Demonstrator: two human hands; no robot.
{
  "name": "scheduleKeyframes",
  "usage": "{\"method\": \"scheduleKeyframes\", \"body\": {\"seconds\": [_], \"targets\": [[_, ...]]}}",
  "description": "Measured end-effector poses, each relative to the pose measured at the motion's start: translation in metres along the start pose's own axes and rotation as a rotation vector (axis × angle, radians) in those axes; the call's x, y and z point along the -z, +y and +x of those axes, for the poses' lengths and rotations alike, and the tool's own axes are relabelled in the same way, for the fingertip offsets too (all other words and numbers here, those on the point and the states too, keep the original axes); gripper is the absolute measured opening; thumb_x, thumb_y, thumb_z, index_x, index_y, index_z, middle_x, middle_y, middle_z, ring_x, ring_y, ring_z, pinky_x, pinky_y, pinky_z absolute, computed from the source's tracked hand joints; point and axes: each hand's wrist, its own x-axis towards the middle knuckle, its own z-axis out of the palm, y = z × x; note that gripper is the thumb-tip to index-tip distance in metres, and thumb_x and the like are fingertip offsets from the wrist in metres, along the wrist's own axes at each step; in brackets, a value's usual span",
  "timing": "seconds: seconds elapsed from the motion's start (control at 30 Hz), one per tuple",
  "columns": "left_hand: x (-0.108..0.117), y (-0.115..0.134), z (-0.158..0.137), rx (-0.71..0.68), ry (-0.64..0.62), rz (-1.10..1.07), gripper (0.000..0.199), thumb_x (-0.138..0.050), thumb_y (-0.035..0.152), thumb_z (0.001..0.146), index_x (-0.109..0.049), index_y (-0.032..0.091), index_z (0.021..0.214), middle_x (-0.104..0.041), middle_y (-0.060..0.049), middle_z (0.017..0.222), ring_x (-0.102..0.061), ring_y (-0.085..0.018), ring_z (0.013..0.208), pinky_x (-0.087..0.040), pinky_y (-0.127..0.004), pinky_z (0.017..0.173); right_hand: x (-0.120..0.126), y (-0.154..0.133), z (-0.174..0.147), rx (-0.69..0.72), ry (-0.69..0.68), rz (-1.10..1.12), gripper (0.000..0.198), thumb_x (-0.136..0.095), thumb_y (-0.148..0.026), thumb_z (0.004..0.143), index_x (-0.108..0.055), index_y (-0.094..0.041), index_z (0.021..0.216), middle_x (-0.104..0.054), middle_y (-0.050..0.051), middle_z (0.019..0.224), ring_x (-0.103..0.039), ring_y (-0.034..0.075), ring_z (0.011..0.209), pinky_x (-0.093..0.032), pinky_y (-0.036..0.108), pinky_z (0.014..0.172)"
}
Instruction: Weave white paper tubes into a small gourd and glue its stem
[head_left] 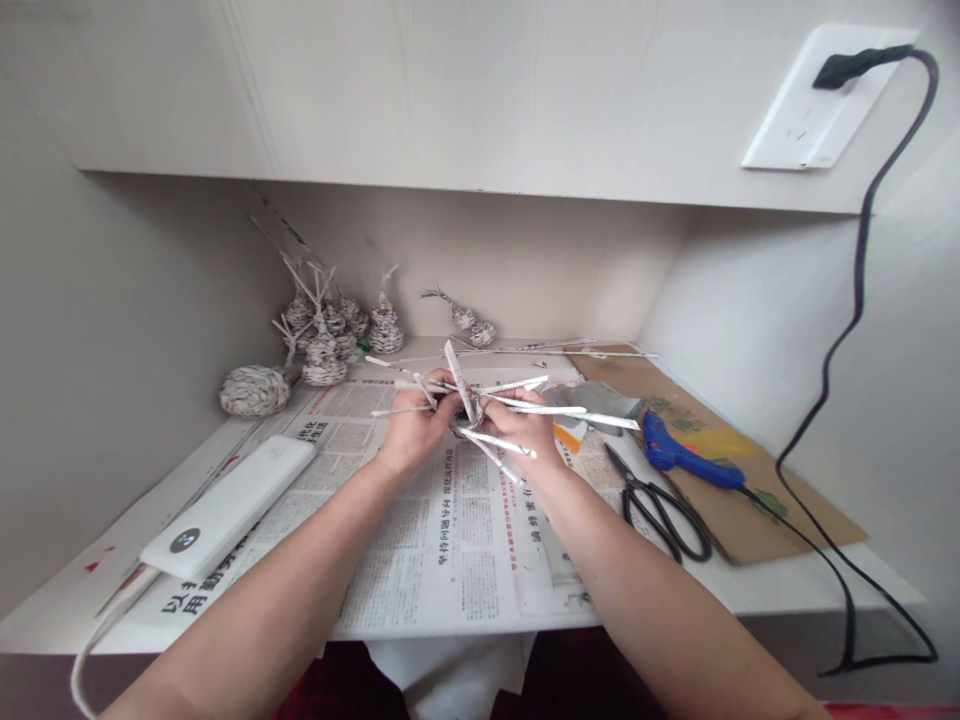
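Between my two hands is a small weaving of rolled newspaper strips (471, 408), its loose ends fanning out on all sides. My left hand (420, 425) is closed on its left edge, the thumb close to the centre. Gripping the opposite edge is my right hand (525, 425), with several paper strips sticking out over it to the right. The weaving's underside is hidden by my hands. It is held above the newspaper sheets (405, 540) that cover the table.
Woven paper gourds (325, 350) stand at the back left, near a round woven ball (255, 390). A white power bank (229, 508) lies left. At right are black scissors (664, 510), a blue glue gun (690, 455) and cardboard (795, 500). A black cord (825, 370) hangs from the socket (825, 100).
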Motion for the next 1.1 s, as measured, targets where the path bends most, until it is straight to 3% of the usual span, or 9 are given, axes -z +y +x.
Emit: {"method": "scheduleKeyframes", "body": {"seconds": [0.2,0.37,0.57,0.7,0.8,0.9,1.0,1.1], "targets": [[0.0,0.002,-0.001,0.017,-0.004,0.072,0.014,-0.066,0.025,0.079,-0.065,0.02,0.092,-0.069,-0.001,0.081,-0.064,-0.015,0.071,-0.05,-0.025,0.066,0.001,-0.009,-0.002,0.015,-0.026,-0.073,0.017,-0.072,-0.034,0.067,-0.064,-0.019,0.069,-0.069,0.002,0.064,-0.066,0.019,0.062,-0.051,0.029,0.058],[-0.004,0.002,-0.003,0.013,0.049,0.075,0.016,-0.065,0.019,0.076,-0.061,0.02,0.091,-0.067,-0.001,0.079,-0.063,-0.015,0.07,-0.049,-0.024,0.066,-0.002,0.0,-0.001,0.02,-0.042,0.003,0.018,-0.072,-0.034,0.069,-0.061,-0.021,0.068,-0.065,-0.001,0.059,-0.062,0.017,0.056,-0.05,0.027,0.055],[-0.006,0.001,-0.003,-0.008,0.08,0.048,0.016,-0.063,0.016,0.077,-0.062,0.02,0.092,-0.068,-0.001,0.081,-0.064,-0.015,0.073,-0.05,-0.025,0.069,-0.005,-0.007,-0.004,-0.122,-0.143,0.19,0.029,-0.077,-0.033,0.063,-0.068,-0.018,0.087,-0.072,0.003,0.075,-0.067,0.018,0.065,-0.055,0.031,0.062],[-0.006,-0.002,-0.004,-0.033,0.062,0.034,0.016,-0.062,0.016,0.078,-0.064,0.02,0.094,-0.069,-0.002,0.085,-0.065,-0.016,0.078,-0.051,-0.026,0.073,-0.005,-0.011,-0.004,-0.171,-0.172,0.261,0.033,-0.08,-0.033,0.06,-0.071,-0.017,0.087,-0.073,0.003,0.076,-0.068,0.02,0.069,-0.056,0.033,0.065],[-0.006,-0.001,-0.004,-0.062,0.05,0.025,0.014,-0.062,0.017,0.08,-0.065,0.02,0.093,-0.068,-0.001,0.084,-0.065,-0.016,0.078,-0.051,-0.027,0.075,-0.005,-0.007,-0.002,-0.156,-0.214,0.287,0.028,-0.079,-0.034,0.061,-0.071,-0.017,0.082,-0.073,0.003,0.074,-0.068,0.02,0.069,-0.055,0.033,0.065],[-0.007,0.003,-0.006,-0.087,0.025,-0.006,0.012,-0.062,0.022,0.083,-0.064,0.019,0.095,-0.068,-0.003,0.089,-0.065,-0.016,0.081,-0.052,-0.028,0.077,-0.004,-0.003,0.001,-0.057,-0.12,0.222,0.019,-0.078,-0.033,0.063,-0.07,-0.018,0.074,-0.072,0.002,0.072,-0.068,0.019,0.067,-0.054,0.031,0.065],[-0.008,0.006,-0.007,-0.082,-0.009,-0.124,0.029,-0.066,0.028,0.083,-0.058,0.02,0.109,-0.067,-0.006,0.104,-0.065,-0.017,0.085,-0.053,-0.029,0.078,-0.001,-0.003,0.007,0.034,0.003,0.15,0.016,-0.076,-0.033,0.065,-0.067,-0.02,0.069,-0.07,0.0,0.066,-0.066,0.018,0.063,-0.053,0.029,0.061],[-0.007,0.005,-0.006,-0.123,-0.047,-0.1,0.06,-0.077,0.035,0.072,-0.051,0.021,0.124,-0.06,-0.011,0.123,-0.064,-0.021,0.097,-0.053,-0.035,0.086,0.004,-0.007,0.012,-0.029,0.058,0.247,0.017,-0.078,-0.031,0.063,-0.066,-0.02,0.07,-0.071,0.0,0.07,-0.066,0.017,0.065,-0.054,0.029,0.062]]}}
